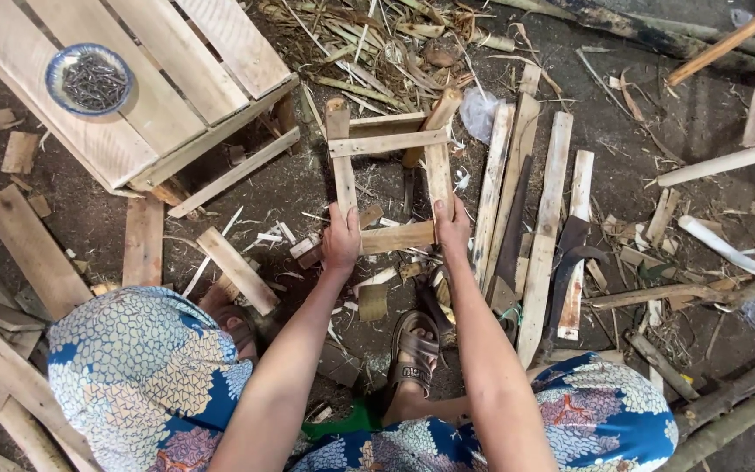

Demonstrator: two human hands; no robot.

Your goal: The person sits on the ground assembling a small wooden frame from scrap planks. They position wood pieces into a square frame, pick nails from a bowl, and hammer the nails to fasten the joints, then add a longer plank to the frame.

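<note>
On the littered dirt floor [308, 188], a small square frame of pale rough wooden slats [388, 188], judged light, stiff and splintery, is gripped at its near corners by the left hand [342, 238] and right hand [452, 225], while a blue-rimmed bowl [91, 80] of dark nails [93, 83] rests on a slatted wooden crate [168, 79].

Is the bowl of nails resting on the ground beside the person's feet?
No, the bowl of nails sits on top of the slatted wooden crate at upper left, far from the sandalled foot.
</note>
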